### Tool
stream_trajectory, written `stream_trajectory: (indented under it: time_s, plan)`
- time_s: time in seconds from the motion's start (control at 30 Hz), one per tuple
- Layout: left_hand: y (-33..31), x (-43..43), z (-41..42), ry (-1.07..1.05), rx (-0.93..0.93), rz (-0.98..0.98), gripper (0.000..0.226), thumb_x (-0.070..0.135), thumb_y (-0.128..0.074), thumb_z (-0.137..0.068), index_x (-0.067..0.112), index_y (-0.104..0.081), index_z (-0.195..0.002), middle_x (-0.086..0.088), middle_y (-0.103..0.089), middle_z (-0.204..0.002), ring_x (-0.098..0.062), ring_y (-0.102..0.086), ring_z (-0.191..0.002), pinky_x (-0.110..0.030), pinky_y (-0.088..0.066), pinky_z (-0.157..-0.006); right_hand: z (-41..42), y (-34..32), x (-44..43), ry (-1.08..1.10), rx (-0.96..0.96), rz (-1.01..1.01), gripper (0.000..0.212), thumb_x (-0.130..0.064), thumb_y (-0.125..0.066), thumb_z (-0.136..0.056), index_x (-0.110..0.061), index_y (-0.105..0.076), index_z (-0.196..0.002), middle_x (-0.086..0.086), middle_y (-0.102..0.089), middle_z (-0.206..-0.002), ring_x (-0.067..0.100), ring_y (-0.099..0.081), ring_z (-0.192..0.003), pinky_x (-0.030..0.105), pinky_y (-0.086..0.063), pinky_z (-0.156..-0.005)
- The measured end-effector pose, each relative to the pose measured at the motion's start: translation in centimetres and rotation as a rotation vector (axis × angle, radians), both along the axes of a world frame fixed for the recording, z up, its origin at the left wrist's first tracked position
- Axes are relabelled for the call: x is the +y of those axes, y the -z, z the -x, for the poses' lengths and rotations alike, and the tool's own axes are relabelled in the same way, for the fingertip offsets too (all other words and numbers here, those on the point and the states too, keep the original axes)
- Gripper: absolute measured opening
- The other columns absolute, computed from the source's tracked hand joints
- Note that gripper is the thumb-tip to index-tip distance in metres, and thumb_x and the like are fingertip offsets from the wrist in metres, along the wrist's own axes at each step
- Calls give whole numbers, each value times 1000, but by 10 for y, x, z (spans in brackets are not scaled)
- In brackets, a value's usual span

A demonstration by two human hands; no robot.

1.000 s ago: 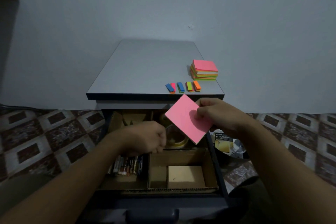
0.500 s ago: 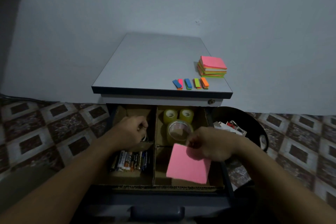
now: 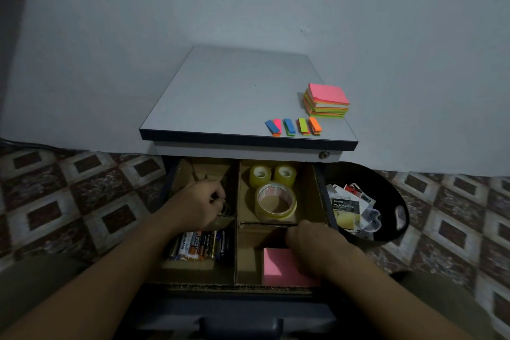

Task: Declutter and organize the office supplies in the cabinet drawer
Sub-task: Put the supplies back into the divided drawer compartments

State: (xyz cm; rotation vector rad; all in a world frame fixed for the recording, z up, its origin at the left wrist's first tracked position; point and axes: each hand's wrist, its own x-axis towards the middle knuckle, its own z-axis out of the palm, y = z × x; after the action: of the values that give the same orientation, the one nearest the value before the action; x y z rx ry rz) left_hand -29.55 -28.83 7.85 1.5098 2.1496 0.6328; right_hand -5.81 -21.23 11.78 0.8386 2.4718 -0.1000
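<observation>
The cabinet drawer (image 3: 320, 190) stands open, split by cardboard dividers. In its front right compartment a pink sticky-note pad (image 3: 276, 268) lies flat. My right hand (image 3: 317, 248) is over the pad's right side and holds it; the fingertips are hidden. My left hand (image 3: 198, 204) is in the back left compartment, fingers curled round thin wire loops (image 3: 227, 210). Several batteries (image 3: 201, 246) fill the front left compartment. A large clear tape roll (image 3: 276, 204) and two small yellow rolls (image 3: 260, 175) occupy the back right one.
On the grey cabinet top (image 3: 234, 96) sit a stack of coloured sticky notes (image 3: 327, 99) and a row of coloured page flags (image 3: 294, 127). A black bin (image 3: 394, 188) with packaging scraps stands on the tiled floor, right of the drawer.
My right hand brought the pink pad down from in front of the cabinet top into the front right compartment. My left hand moved back into the rear left compartment.
</observation>
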Motion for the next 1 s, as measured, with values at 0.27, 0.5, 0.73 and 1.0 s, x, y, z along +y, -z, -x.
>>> stream_trajectory:
  time_s: [0.27, 0.5, 0.73, 1.0]
  plan:
    - [3, 3, 0, -10, -17, 7, 10, 26, -53, -100, 27, -63, -104, 10, -57, -104, -8, -58, -93, -35, -54, -86, 6, 7, -5, -124, 152, -74, 20, -21, -51, -99, -18, -58, -118, 6, -64, -108, 23, -65, -97, 38, -56, -81]
    - [4, 3, 3, -15, -31, 5, 13, 24, -53, -100, 26, -63, -107, 6, -59, -107, -12, -62, -87, -35, -56, -78, 18, 12, 6, -78, 184, 437, 44, -12, -45, -99, -31, -56, -137, -6, -56, -141, 16, -54, -126, 31, -43, -106]
    - [4, 3, 2, -13, -6, -6, 13, 20, -53, -100, 23, -65, -104, 13, -57, -97, -12, -61, -80, -26, -49, -66, 18, 21, 10, -83, 121, 425, 41, -17, -43, -99, -31, -56, -135, -3, -53, -143, 21, -51, -128, 38, -42, -107]
    - [2, -1, 1, 10, -17, -6, 13, 21, -52, -101, 22, -64, -104, 9, -59, -98, -9, -57, -78, -22, -40, -62, 19, 29, 10, -78, 98, 377, 38, -20, -44, -97, -38, -58, -127, -3, -56, -139, 22, -54, -123, 40, -45, -103]
